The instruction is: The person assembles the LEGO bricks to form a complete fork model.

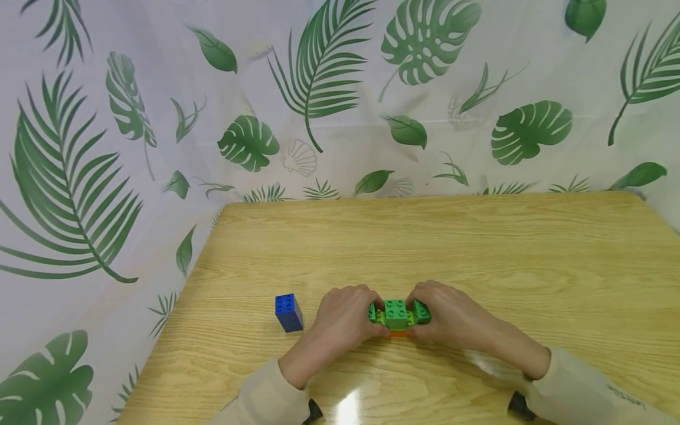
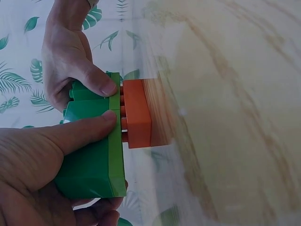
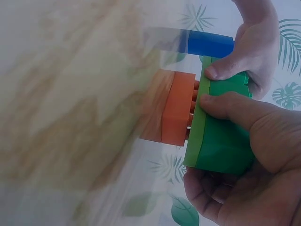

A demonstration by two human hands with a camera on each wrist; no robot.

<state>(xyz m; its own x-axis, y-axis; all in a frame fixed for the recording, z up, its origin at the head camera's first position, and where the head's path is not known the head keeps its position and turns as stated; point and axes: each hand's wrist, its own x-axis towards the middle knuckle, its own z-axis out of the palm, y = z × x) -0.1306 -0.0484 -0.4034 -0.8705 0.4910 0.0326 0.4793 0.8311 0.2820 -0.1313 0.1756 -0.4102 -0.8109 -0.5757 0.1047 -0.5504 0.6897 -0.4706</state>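
Observation:
Both hands grip one assembly of green toy building bricks [image 1: 395, 314] on a long light green plate [image 2: 116, 165]. My left hand [image 1: 344, 314] holds its left end and my right hand [image 1: 450, 311] its right end. In both wrist views the thumbs lie against the plate's edge, with fingers curled round the outer ends. Directly under the plate, an orange brick [image 3: 181, 113] sits on the tabletop. Its studs show in a narrow gap below the plate; whether they touch it I cannot tell. Parts of the green bricks are hidden by the hands.
A tall blue brick stack [image 1: 289, 314] stands upright on the wooden table [image 1: 478, 242], left of the left hand. Behind the table's far edge hangs a white curtain [image 1: 340, 165] with green leaf prints.

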